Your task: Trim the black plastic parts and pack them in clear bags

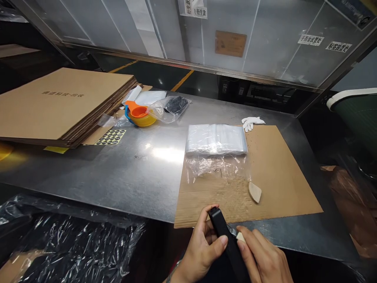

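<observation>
Near the table's front edge, my left hand (pixel 203 247) is closed around a long black plastic part (pixel 219 222), its thumb on the near face and fingers behind. The part slants from upper left to lower right, and its lower end runs down between my hands. My right hand (pixel 262 251) pinches a small blade (pixel 232 230) with a pale, cream-coloured piece (pixel 240 237) at the fingertips. The blade lies against the right edge of the black part. Beyond my hands, a cardboard sheet (pixel 273 169) carries a beige wedge-shaped pad (pixel 255 192) and a stack of clear plastic bags (pixel 216 138).
A white glove (pixel 253 122) lies at the sheet's far edge. Left on the metal table (pixel 147 169) are an orange and yellow tape dispenser (pixel 141 114), a bagged black item (pixel 176 104), a sticker sheet (pixel 111 137) and stacked cardboard (pixel 64 102). Black plastic-wrapped goods (pixel 73 243) stand below left.
</observation>
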Demonstrator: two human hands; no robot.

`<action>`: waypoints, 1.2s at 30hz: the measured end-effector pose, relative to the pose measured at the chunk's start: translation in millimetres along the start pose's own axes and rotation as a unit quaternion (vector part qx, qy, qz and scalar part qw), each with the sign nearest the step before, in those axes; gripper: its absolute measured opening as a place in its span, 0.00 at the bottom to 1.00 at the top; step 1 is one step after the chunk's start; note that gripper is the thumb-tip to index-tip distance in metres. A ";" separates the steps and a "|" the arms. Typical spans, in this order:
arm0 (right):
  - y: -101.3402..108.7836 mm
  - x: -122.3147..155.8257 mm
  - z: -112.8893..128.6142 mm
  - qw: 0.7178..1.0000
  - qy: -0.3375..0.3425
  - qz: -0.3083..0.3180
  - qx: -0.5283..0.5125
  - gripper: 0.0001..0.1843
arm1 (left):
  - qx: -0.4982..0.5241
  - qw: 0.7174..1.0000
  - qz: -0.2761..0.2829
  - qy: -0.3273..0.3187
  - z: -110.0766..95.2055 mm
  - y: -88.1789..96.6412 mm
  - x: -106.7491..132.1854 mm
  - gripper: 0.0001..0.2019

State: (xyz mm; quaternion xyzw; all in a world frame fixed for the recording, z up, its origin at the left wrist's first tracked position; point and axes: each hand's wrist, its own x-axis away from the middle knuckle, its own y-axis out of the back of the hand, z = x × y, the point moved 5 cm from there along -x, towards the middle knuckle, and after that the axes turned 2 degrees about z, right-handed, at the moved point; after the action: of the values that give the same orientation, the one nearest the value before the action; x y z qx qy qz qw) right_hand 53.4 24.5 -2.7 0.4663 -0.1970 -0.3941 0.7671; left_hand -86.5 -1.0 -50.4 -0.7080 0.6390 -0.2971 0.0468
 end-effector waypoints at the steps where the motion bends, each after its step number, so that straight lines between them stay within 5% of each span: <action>1: 0.1 0.4 0.3 1.000 0.001 -0.003 0.002 0.15 | 0.003 1.000 -0.003 0.001 -0.1 -0.3 0.4 0.34; 11: -3.1 -7.8 -15.7 0.998 -0.053 -0.012 0.010 0.18 | 0.021 0.999 0.028 -0.010 4.4 -0.7 -1.2 0.35; 21: 3.7 -7.7 -1.3 1.000 0.017 -0.020 -0.013 0.16 | 0.026 0.999 0.028 -0.008 12.1 2.1 -2.3 0.34; 36: -0.1 -4.7 -1.4 1.000 0.014 -0.018 0.016 0.15 | 0.022 0.999 -0.020 0.012 5.1 -5.0 3.0 0.34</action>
State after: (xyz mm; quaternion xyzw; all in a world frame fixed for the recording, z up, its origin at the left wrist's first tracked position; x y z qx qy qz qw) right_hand 51.5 29.0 -3.2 0.4872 -0.1839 -0.3983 0.7551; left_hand -79.7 -4.5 -51.3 -0.7155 0.6188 -0.3204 0.0488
